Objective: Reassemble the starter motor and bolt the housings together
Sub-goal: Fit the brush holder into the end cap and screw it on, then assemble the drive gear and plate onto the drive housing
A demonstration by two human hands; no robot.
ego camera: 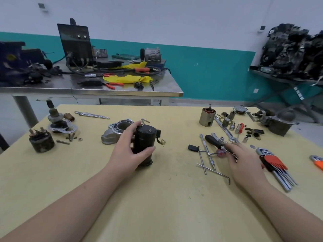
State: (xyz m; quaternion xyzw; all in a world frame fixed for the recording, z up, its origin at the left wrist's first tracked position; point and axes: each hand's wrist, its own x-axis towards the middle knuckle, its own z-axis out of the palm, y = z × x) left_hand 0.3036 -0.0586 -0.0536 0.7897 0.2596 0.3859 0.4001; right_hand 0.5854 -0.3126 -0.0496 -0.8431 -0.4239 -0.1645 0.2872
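Starter motor (146,142) — upright, long axis vertical | left hand (130,145) grips it | right hand (243,159) pinches screwdriver (215,143)

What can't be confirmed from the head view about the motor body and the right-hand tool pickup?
- Black motor body: its near side and its lower end are covered by the left hand; the joint with the aluminium housing is behind that hand.
- Right hand: fingertips lie over the black-handled screwdriver; grip not readable, motion blur.
- Loose sockets: too small to size.
- Orange-handled tool: cut by the right edge.
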